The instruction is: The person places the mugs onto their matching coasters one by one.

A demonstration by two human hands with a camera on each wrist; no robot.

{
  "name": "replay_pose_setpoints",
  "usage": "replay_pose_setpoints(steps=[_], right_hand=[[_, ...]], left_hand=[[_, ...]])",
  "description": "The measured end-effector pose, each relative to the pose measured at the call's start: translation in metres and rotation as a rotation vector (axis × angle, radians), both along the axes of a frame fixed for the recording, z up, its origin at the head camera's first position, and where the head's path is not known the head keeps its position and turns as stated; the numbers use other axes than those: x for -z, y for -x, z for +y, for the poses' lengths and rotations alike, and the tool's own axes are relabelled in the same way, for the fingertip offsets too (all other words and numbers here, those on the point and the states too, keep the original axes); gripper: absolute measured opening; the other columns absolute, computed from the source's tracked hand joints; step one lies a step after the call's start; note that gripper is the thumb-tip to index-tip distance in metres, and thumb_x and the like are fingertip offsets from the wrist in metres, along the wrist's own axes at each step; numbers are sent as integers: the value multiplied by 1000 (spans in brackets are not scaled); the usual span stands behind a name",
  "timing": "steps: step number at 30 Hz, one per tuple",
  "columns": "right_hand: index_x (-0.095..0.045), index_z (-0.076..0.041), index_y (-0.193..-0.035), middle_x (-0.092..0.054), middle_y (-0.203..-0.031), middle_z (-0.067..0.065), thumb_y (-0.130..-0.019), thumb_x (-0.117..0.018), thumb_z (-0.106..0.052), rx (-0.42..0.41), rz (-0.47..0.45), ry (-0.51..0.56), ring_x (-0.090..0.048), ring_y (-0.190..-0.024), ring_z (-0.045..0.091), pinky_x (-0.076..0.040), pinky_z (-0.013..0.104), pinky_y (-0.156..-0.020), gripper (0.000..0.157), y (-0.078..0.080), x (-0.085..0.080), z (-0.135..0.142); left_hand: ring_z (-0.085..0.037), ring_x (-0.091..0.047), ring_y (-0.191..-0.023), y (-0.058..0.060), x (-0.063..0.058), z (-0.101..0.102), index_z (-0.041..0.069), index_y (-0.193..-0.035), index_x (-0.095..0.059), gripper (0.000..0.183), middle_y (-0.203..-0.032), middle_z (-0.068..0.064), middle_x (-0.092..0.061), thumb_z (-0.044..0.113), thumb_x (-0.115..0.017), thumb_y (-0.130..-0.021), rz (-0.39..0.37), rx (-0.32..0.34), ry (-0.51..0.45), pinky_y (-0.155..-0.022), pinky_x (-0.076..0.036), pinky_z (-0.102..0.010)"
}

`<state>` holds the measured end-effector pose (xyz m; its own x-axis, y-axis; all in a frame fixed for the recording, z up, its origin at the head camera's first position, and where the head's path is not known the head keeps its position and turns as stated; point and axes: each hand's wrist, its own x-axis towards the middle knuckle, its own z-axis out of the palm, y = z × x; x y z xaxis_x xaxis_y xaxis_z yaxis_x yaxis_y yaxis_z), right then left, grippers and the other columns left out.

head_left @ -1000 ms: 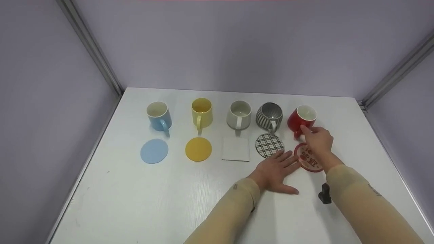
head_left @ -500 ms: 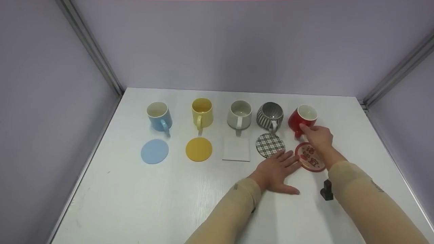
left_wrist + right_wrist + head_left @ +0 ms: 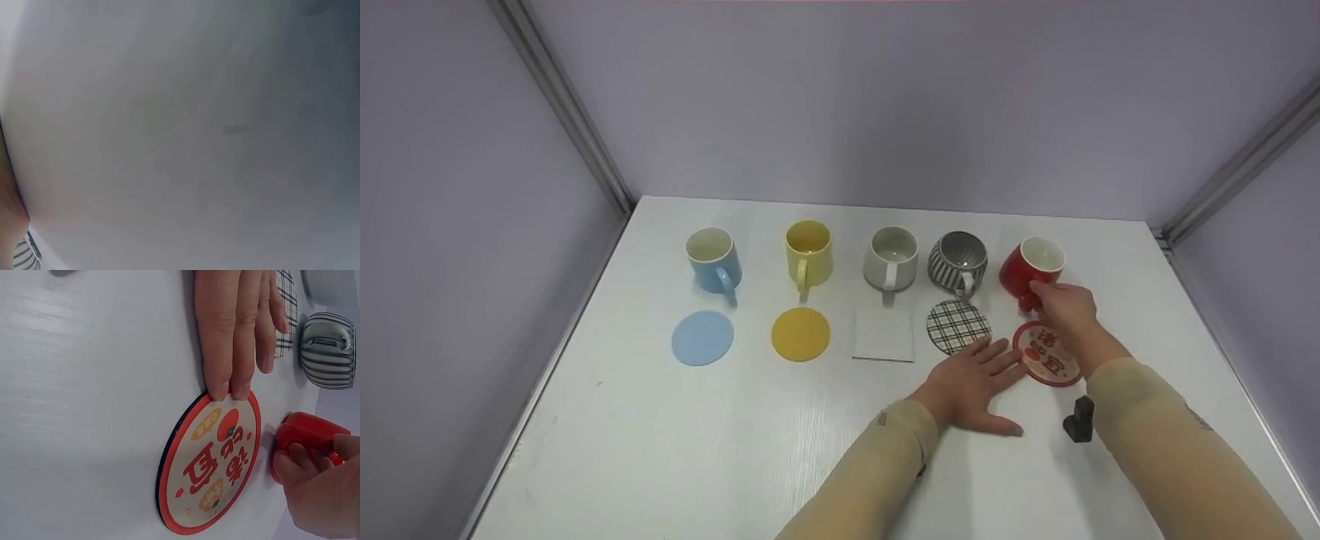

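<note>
Three pale purple walls (image 3: 825, 112) border a white table (image 3: 720, 442). The right hand (image 3: 1069, 311) pinches one red mug (image 3: 1018, 271) by its handle (image 3: 1026, 303), just beyond one red-rimmed coaster (image 3: 1048, 354). The left hand (image 3: 971, 388) lies flat, thumb spread wide, fingertips (image 3: 219, 391) touching that coaster's edge. Four other mugs (image 3: 877, 271) and four other coasters (image 3: 800, 334) continue leftward in two rows. Bare tabletop separates the red mug from the table's right edge (image 3: 1211, 337).
</note>
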<state>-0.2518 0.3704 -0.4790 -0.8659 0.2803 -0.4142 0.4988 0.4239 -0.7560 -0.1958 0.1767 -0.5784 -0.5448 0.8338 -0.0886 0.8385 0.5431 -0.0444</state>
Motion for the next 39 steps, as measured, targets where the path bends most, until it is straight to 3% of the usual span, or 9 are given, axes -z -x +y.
replay_pose_setpoints(steps=[5,9,14,18,21,26,32,39], right_hand=[[-30,-1,-165,-47,-158,20,-110,-49,-49,64,-39,136,-50,-139,32,-35,44,-123,75,3,-2,5],[-30,-3,-165,-47,-159,18,-109,-53,-48,121,-57,220,-54,-137,27,-39,39,-120,75,3,-8,4],[-27,-5,-167,-46,-155,15,-110,-48,-51,119,-100,298,-61,-123,22,-51,30,-106,77,3,-16,6],[-20,-11,-170,-45,-153,14,-111,-46,-53,142,-154,439,-68,-106,16,-57,25,-91,77,4,-16,10],[-13,-15,-171,-37,-163,17,-111,-48,-49,206,-184,637,-72,-115,24,-58,30,-96,77,6,-13,12],[-5,-21,-172,-19,-174,13,-111,-52,-44,318,-210,882,-55,-141,36,-52,38,-106,81,9,-8,15],[-4,-23,-172,-15,-174,10,-111,-53,-43,355,-208,943,-45,-149,35,-51,40,-107,81,10,-5,15],[-5,-24,-172,-13,-176,9,-111,-51,-44,374,-202,931,-50,-145,32,-50,39,-109,79,7,-8,14]], left_hand=[[-15,13,-162,-1,0,2,30,-170,6,108,-176,10,10,97,-12,-87,1,5,-4,-128,8,-37],[-15,14,-161,-1,0,4,31,-170,6,108,-176,11,10,97,-13,-87,-5,3,-2,-128,8,-37],[-14,14,-161,-1,0,7,31,-170,6,108,-176,11,10,97,-13,-87,10,2,13,-128,8,-36],[-15,15,-161,-2,1,9,31,-170,7,109,-175,10,11,97,-13,-87,6,12,17,-128,10,-36],[-15,15,-161,-3,2,10,31,-170,7,109,-175,10,12,97,-13,-87,3,13,17,-128,11,-37],[-15,16,-161,-2,3,12,31,-170,7,108,-175,10,12,97,-12,-87,0,11,17,-127,12,-37],[-15,17,-160,-3,1,11,31,-170,8,108,-175,11,14,97,-11,-87,-8,10,27,-127,12,-37],[-14,17,-160,-5,0,12,31,-170,8,107,-175,11,13,97,-12,-87,-9,8,24,-128,11,-36]])
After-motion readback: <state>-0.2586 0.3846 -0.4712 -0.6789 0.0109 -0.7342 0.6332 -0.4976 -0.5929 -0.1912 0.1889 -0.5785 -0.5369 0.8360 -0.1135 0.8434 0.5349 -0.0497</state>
